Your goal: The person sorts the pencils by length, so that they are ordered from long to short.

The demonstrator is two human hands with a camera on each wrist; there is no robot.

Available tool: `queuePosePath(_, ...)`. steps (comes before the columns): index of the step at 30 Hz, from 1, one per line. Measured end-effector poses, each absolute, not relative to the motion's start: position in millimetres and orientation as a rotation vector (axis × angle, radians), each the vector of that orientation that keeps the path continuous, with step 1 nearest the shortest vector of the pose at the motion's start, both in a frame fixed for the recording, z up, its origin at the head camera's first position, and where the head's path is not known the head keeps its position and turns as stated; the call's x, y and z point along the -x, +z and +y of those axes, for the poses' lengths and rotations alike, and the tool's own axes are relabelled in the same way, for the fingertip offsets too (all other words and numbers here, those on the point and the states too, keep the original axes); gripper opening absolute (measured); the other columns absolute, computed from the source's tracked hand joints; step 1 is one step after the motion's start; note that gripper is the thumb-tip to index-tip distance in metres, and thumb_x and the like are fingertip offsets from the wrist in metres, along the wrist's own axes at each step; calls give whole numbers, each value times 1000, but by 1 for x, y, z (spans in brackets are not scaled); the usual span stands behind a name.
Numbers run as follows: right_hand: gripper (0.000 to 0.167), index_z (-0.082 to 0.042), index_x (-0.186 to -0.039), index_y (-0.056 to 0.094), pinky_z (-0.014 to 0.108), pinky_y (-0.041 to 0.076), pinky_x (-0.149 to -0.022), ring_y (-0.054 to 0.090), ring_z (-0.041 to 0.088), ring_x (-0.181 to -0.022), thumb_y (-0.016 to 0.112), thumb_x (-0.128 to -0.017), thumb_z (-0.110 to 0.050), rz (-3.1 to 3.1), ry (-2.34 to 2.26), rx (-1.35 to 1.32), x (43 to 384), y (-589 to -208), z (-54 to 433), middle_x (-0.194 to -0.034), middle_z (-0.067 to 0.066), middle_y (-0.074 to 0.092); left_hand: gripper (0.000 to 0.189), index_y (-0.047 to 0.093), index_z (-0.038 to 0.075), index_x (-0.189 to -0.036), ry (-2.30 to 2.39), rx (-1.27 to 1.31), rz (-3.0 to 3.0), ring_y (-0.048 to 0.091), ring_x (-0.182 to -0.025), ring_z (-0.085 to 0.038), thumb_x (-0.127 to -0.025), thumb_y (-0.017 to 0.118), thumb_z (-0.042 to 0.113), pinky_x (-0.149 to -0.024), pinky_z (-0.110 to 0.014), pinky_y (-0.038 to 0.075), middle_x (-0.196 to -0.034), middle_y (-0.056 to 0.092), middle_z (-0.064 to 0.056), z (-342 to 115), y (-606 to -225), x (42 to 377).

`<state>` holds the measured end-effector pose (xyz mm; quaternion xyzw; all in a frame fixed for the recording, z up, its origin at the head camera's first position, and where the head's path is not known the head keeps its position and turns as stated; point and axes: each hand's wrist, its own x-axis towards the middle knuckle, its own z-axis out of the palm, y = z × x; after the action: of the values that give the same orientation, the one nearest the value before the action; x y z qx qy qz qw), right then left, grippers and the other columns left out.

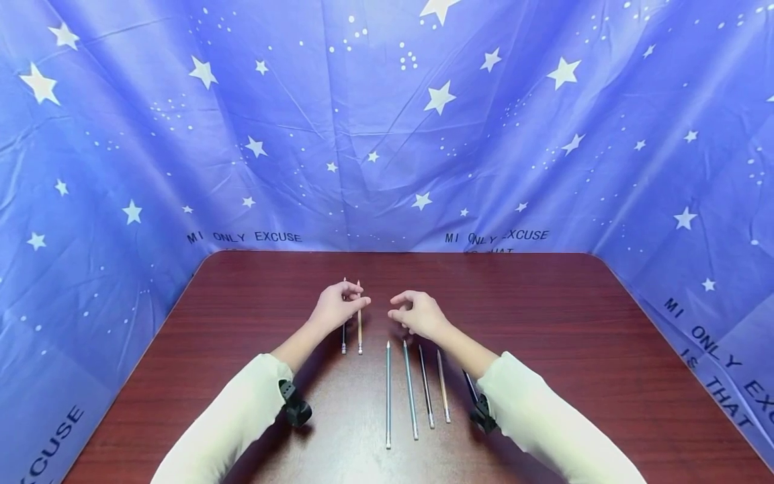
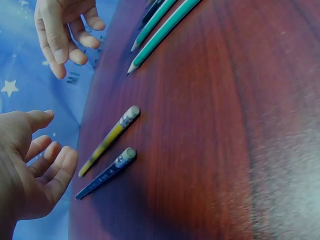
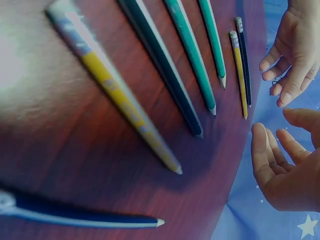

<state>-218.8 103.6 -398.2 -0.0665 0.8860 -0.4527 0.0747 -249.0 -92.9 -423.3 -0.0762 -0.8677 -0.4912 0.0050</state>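
My left hand hovers over the far part of the table, above a dark pencil and a yellow pencil lying side by side, eraser ends toward me. Its fingers are loosely bent, and the left wrist view shows a gap between them and both pencils. Facing it, my right hand is raised with relaxed fingers and nothing in them. Nearer to me lie two green pencils, a black pencil and another yellow pencil, tips pointing away.
A dark blue pencil lies apart to the right, partly hidden by my right forearm in the head view. The reddish-brown wooden table meets a blue star-printed cloth at its back and sides. Black wrist cameras sit at both cuffs.
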Motion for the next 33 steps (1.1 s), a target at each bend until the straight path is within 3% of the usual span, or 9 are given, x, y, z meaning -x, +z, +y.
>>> queuePosePath(4,32,-1,-111,64,35,56,-51,61,33,-59,69,-82,-14,2636,-1360,186,212,-400,109,-68,10,61,33,63,-2,-106,-1646,248,-2730,59,-54,-19,-81,72,18,-49,-27,53,-84,65,-10,-89,-423,241)
queuePosePath(10,31,-1,-110,63,34,56,-50,61,26,-58,69,-82,-13,2613,-1354,180,202,-400,118,-70,9,62,32,64,0,-105,-1702,267,-2767,60,-60,-18,-82,72,20,-52,-30,55,-82,65,-7,-83,-424,231)
queuePosePath(17,31,-1,-109,64,34,54,-48,60,23,-56,68,-81,-13,2583,-1336,197,188,-403,126,-75,15,64,33,64,-1,-105,-1676,329,-2822,56,-53,-13,-81,72,20,-48,-23,49,-81,66,-5,-74,-422,213)
queuePosePath(22,30,-1,-108,63,33,53,-47,59,20,-57,68,-81,-13,2546,-1329,211,178,-406,128,-73,11,63,31,63,-1,-103,-1652,426,-2847,60,-57,-18,-81,71,19,-49,-22,51,-81,64,-6,-69,-426,202)
queuePosePath(33,28,-2,-106,64,18,36,-42,49,11,-51,67,-82,-15,2547,-1291,224,164,-416,130,-64,1,57,25,66,3,-96,-1350,628,-2887,55,-70,-6,-80,72,21,-63,-18,47,-79,63,0,-58,-435,180)
